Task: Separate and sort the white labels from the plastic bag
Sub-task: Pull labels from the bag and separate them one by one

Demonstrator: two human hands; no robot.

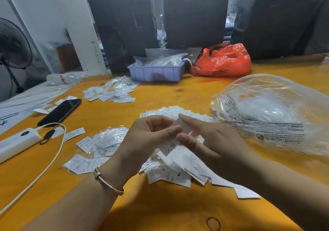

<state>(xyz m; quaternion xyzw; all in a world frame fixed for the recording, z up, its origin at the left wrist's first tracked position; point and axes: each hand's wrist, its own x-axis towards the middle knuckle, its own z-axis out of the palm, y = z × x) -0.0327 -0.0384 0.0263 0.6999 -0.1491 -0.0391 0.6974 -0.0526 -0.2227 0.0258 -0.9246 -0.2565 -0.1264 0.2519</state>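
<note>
Above the loose label pile (174,166), our left hand (151,134) and right hand (201,138) pinch one white label (183,124), seemingly featherlight and limp, best nipped at its edges.

Single head cam — sitting above the near edge of the orange table (160,206), looking forward and down, wide-angle, close over both forearms — far end reaching the black-wrapped bundles (194,15).

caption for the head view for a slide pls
Both hands, left and right, pinch white labels above a loose pile on the orange table.
</note>
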